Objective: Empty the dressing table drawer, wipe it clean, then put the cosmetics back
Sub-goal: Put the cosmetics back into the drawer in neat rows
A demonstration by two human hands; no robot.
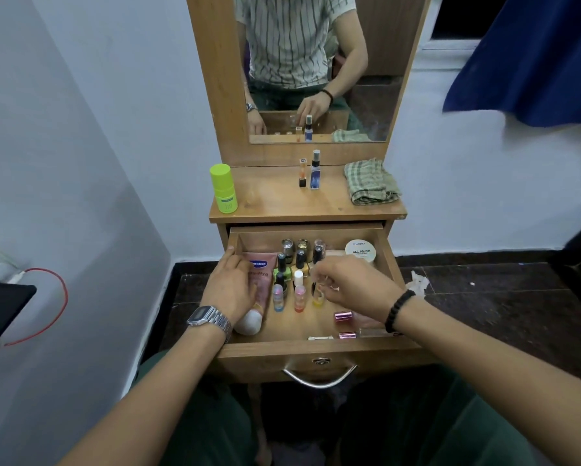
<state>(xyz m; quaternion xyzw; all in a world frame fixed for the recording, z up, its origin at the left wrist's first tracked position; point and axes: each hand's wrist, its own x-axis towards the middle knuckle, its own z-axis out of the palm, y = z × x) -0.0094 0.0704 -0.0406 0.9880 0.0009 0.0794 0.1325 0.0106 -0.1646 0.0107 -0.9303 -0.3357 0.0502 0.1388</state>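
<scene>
The wooden drawer (319,349) is pulled out and holds several cosmetics. My left hand (230,287) rests on a pink lotion tube (261,277) lying at the drawer's left. My right hand (353,284) pinches a small clear bottle with yellow liquid (317,295) in the drawer's middle. Beside it stand a blue-tinted bottle (278,299) and an orange-tinted bottle (299,299). Nail polish bottles (300,255) stand in rows behind. A round white nail polish remover tub (360,250) sits at the back right. Pink-capped lipsticks (343,316) lie at the front right.
On the dressing table top (282,200) stand a lime green bottle (224,188), an orange bottle (302,173) and a blue spray bottle (315,169). A folded checked cloth (371,181) lies at its right. The mirror (316,68) rises behind. A blue curtain (531,58) hangs right.
</scene>
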